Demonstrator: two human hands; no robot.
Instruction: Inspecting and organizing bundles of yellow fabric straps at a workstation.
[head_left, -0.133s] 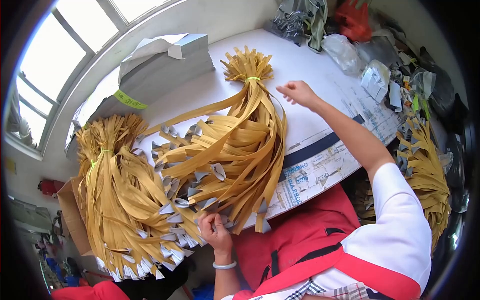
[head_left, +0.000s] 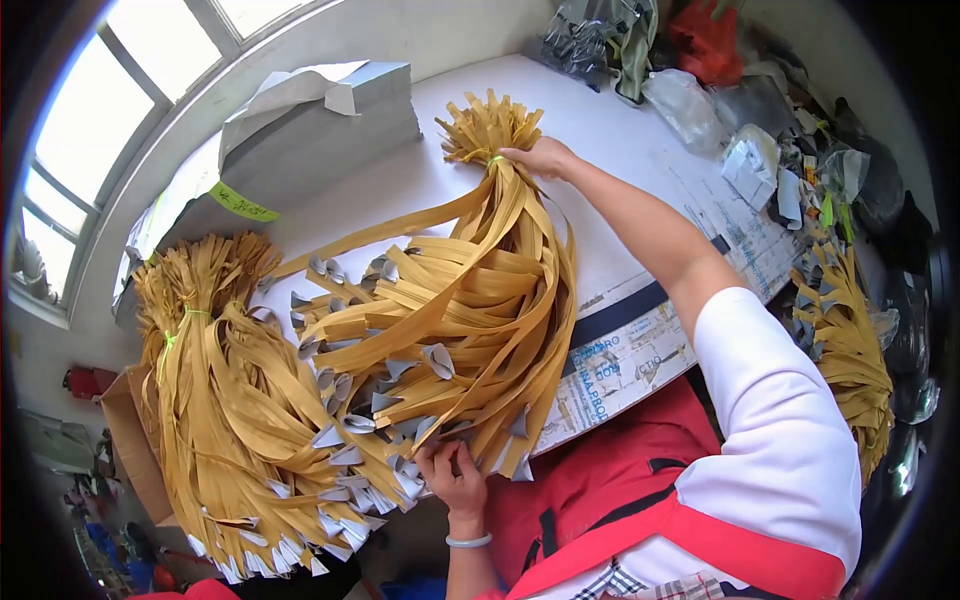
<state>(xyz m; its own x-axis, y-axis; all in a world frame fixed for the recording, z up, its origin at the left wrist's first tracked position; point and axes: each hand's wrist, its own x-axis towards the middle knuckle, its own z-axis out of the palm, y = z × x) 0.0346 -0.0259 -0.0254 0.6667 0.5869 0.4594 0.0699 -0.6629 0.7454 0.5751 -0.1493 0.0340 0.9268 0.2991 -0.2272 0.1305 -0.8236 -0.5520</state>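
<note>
A bundle of tan fabric straps (head_left: 470, 270) lies on the white tabletop, gathered by a yellow-green tie near its far, frayed end. My right hand (head_left: 542, 158) is closed on the neck of this bundle, right at the tie; some of its fingers are hidden. Grey and white tips finish the loose near ends of the straps. My left hand (head_left: 455, 480), a pale bracelet on its wrist, is at those near ends by the table's front edge. Its fingers are curled in against the straps, and what they pinch, if anything, is too small to make out.
A second tied strap bundle (head_left: 210, 380) hangs over the table's left front, beside a cardboard box (head_left: 138, 440). Behind it stands a grey paper-covered block (head_left: 320, 130). Plastic bags (head_left: 685, 105) and scraps crowd the right, with more tan straps (head_left: 845, 370) below them.
My right hand has moved left onto the bundle's tied neck and closed there. My left hand has shifted slightly right and down. The whole view has turned a little.
</note>
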